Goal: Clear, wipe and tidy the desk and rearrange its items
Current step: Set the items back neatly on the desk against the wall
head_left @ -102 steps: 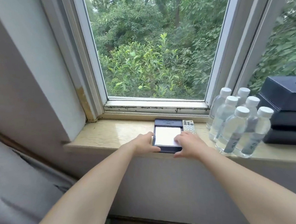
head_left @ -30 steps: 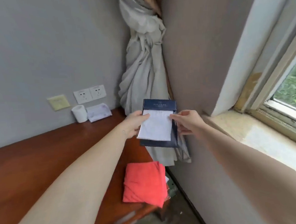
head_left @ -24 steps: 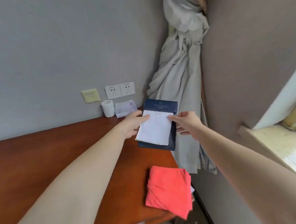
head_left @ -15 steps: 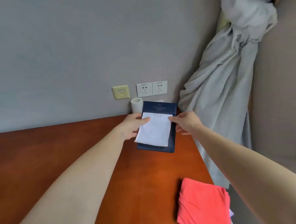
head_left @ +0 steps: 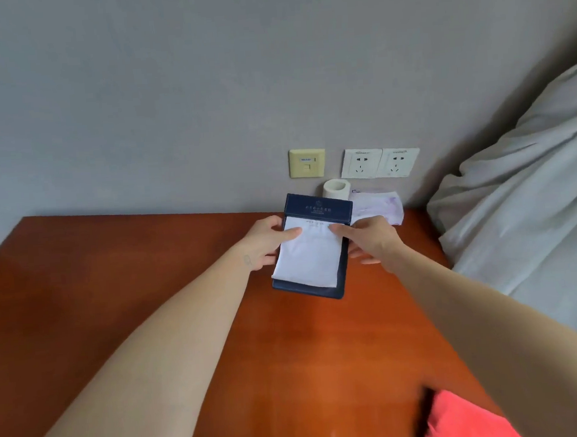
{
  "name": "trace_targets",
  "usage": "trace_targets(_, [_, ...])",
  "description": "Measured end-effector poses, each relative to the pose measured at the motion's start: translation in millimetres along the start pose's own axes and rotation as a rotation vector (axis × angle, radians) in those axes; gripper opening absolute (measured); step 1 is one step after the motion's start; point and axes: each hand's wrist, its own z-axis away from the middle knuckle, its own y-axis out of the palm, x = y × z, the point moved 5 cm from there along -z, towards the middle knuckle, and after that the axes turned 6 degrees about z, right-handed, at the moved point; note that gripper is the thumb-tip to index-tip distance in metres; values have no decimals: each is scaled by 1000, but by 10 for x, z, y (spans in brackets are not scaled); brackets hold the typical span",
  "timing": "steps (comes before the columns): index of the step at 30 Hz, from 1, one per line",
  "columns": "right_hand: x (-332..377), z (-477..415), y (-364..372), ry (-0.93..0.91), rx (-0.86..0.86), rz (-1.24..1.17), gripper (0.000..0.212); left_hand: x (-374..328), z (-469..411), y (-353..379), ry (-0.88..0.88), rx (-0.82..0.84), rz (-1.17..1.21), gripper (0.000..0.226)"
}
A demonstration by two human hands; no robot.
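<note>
The notepad holder [head_left: 317, 206] lay on the window sill some seconds ago. Now it is between the two hands over the brown counter [head_left: 183, 294], close to the grey wall. Compared with half a second ago the grip is the same, but the red cloth [head_left: 465, 421] now shows only as a corner under the right forearm.

The left hand [head_left: 266, 242] pinches the left edge of the holder, thumb on the white paper [head_left: 305, 259]. The right hand [head_left: 372, 238] pinches the right edge in the same way, with its other fingers loosely spread beside it. I cannot tell if the holder already touches the counter.

The long axis of the holder runs away from the person. Its dark blue head with the gold print points to the wall and leans a little toward the right hand. Just beyond the hands stand a paper roll [head_left: 336, 189] and a tissue pack [head_left: 380, 205].
</note>
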Motion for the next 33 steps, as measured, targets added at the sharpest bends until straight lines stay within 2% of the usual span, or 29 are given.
trace_targets(4, [156,-275,220,-8,27,23,31,37,-182,-235,-31,-11,34,32])
trace_targets(10, [336,-719,485,-14,32,107,25,131,-624,-492,-88,-24,61,32])
trace_targets(17, [134,-1275,824,119,74,49,29,240,-1226,-536,-136,-45,48,22])
trace_targets(20, [93,-1482,931,132,83,53,24,278,-1476,-551,-127,-55,-19,24])
trace_targets(22, [73,-1591,984,143,82,51,25,316,-1630,-555,-129,-60,-89,32])
trace_targets(26, [-26,-1722,1038,182,50,76,28,371,-1833,-497,-94,-102,-282,34])
trace_targets(29, [-91,-1761,1000,201,13,120,17,350,-1917,-389,-19,-120,-406,39])
trace_targets(33, [-90,-1845,904,168,-69,167,27,345,-1997,-314,28,-117,-520,35])
